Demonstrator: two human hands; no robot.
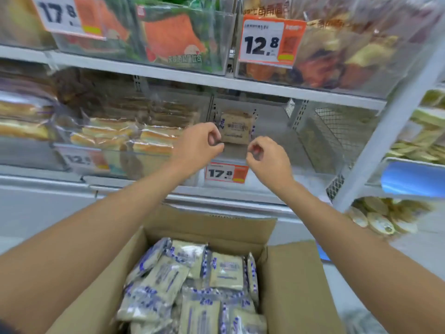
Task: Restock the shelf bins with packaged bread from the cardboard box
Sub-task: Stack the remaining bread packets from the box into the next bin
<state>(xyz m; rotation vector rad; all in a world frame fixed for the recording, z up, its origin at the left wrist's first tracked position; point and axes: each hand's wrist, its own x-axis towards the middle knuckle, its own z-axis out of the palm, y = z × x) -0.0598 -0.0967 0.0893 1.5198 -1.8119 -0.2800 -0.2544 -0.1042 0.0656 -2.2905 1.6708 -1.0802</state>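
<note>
I find the cardboard box matt and uncoated. The bread packs in it are wrapped in glossy plastic film. The shelf bin ahead of me is clear, shiny plastic; the shelf edge smooth painted metal; the side panel perforated metal mesh.

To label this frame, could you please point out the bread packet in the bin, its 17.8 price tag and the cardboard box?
bread packet (237, 127): head view, middle of its printed face.
17.8 price tag (220, 173): head view, on the digits.
cardboard box (289, 273): head view, right flap.
</note>
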